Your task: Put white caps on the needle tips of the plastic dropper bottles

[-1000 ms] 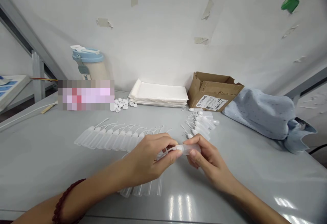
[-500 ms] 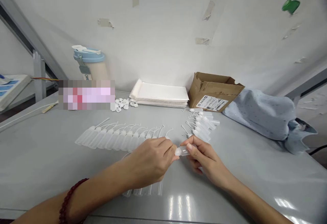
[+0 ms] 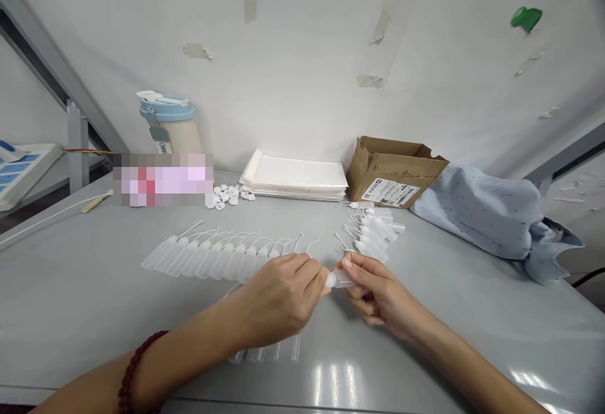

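Between my hands, just right of the middle, is a small translucent plastic tube [image 3: 344,279] with a white cap, lying sideways. My left hand [image 3: 286,297] is closed around its capped end, and the fingers cover most of the cap. The clear body is pinched by the thumb and fingers of my right hand [image 3: 378,288]. Beyond my left hand runs a row of similar tubes [image 3: 208,259] with white caps and thin tails. More clear tubes [image 3: 276,350] lie partly hidden under my left forearm. A looser pile of capped tubes [image 3: 373,237] is behind my right hand.
At the back are loose white caps [image 3: 227,196], a stack of white padded envelopes [image 3: 297,174] and an open cardboard box [image 3: 397,171]. A pale blue cloth [image 3: 486,218] is at the right. A blue-lidded cup [image 3: 177,127] stands behind a pixelated pink item [image 3: 165,181].
My right fingers have shifted slightly on the tube, and more of its clear body shows. My left hand keeps its hold on the capped end. The camera view has moved a little.
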A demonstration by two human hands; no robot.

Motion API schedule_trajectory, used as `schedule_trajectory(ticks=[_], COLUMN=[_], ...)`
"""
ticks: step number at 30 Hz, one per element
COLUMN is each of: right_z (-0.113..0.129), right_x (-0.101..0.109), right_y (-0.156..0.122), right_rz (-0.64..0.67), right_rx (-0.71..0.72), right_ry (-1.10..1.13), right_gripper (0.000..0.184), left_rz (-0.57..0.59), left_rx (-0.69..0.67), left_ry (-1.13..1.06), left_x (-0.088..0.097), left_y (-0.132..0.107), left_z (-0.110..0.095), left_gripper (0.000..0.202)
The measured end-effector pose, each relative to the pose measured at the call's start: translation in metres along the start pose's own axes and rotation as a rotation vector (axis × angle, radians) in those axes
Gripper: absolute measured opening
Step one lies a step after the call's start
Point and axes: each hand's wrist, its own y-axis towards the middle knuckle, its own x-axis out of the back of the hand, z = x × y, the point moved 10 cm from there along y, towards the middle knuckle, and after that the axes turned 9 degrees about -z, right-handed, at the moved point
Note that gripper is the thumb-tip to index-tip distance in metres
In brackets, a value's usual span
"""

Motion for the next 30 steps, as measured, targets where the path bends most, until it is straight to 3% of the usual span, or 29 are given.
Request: schedule_trajectory(ticks=[5, 9, 12, 18, 22, 30], right_z=[0.004, 0.034, 0.05, 0.067, 0.074, 0.083], right_x=[0.007, 0.035, 0.059, 0.092, 0.102, 0.119], right_y=[0.001, 0.0, -0.003, -0.009, -0.009, -0.006], right_rz=[-0.039, -0.224, -0.373, -0.65, -0.742, -0.848], right_rx=[-0.019, 0.234, 0.381, 0.535, 0.568, 0.604], right_ry=[0.052, 0.061, 0.037, -0.134, -0.359, -0.698], right_gripper=[0.03, 0.026, 0.022, 0.025, 0.029, 0.021], left_rz=[0.031, 0.034, 0.038, 0.356, 0.388, 0.432], left_rx=[0.202, 0.453, 0.607, 0.817, 0.836, 0.889], left_ry=[-0.25, -0.318, -0.152, 0.395, 0.412, 0.388], left_x=[-0.007, -0.009, -0.002, 0.008, 0.005, -0.006], left_y=[-0.003, -0.015, -0.031, -0.086, -0.102, -0.11], left_z=[0.024, 0.067, 0.11, 0.194, 0.211, 0.216], left_gripper=[0.02, 0.023, 0.024, 0.03, 0.033, 0.035])
